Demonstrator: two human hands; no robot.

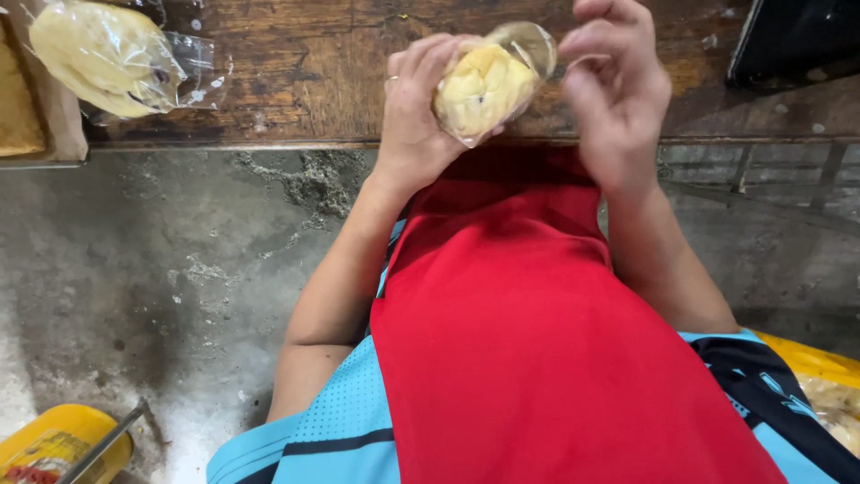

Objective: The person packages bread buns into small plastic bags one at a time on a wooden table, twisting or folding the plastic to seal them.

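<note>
My left hand (415,112) grips a pale yellow bun (482,87) inside a clear plastic bag (528,47), held just above the edge of a dark wooden table (305,72). A ring shows on one finger of that hand. My right hand (615,90) pinches the open top of the same bag with thumb and fingertips. Both hands sit in front of my red apron (528,341), worn over a light blue shirt.
A second bagged yellow bun (107,56) lies on the table at far left, beside a flat tan slab in a tray (18,108). A black object (793,40) sits at the top right. Yellow containers (54,444) stand on the grey concrete floor (161,296).
</note>
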